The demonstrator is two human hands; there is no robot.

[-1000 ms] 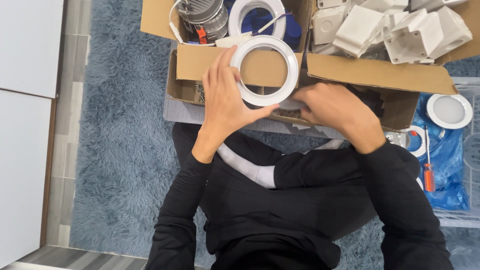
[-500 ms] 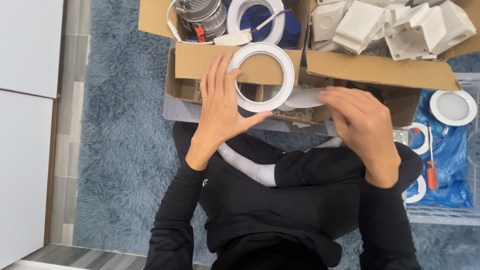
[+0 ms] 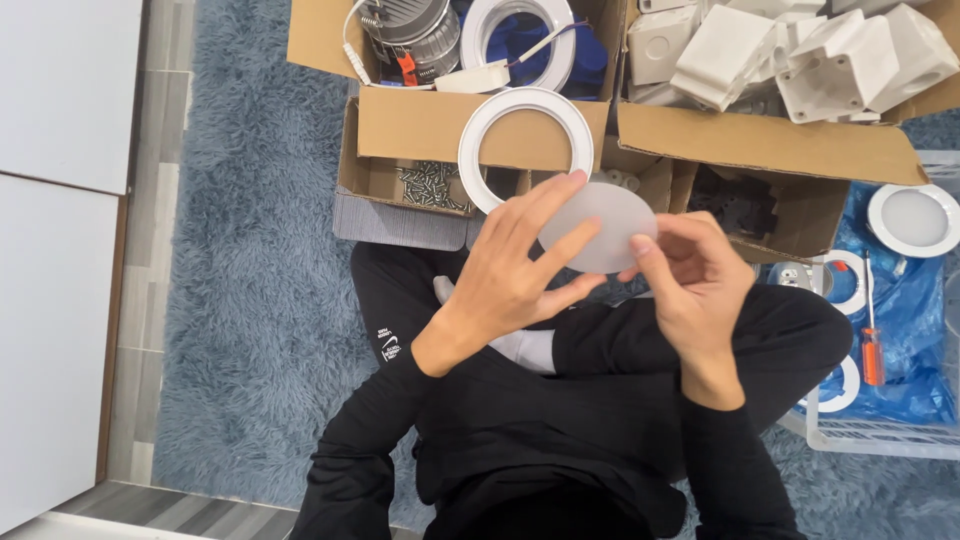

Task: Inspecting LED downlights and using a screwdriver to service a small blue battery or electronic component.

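Observation:
I sit cross-legged on a rug, hands raised in front of the boxes. My left hand [image 3: 505, 275] holds a white plastic ring [image 3: 527, 97] upright; the ring's lower edge is hidden behind the fingers. Those fingers also lie across a frosted, translucent round disc [image 3: 610, 215]. My right hand [image 3: 690, 285] pinches the disc's right edge between thumb and forefinger. The disc sits just below and to the right of the ring, overlapping its lower rim.
Open cardboard boxes [image 3: 760, 140] stand ahead, holding screws [image 3: 432, 185], a metal lamp housing [image 3: 412, 30] and white plastic brackets [image 3: 790, 55]. At right, a wire basket with a blue bag [image 3: 915, 300] holds round white lamps [image 3: 912, 220] and an orange-handled screwdriver [image 3: 872, 355]. A white cabinet [image 3: 55, 250] stands left.
My right hand has come out of the box with the frosted disc and raised it to the ring. My left hand lowered the ring slightly and spread its fingers over the disc.

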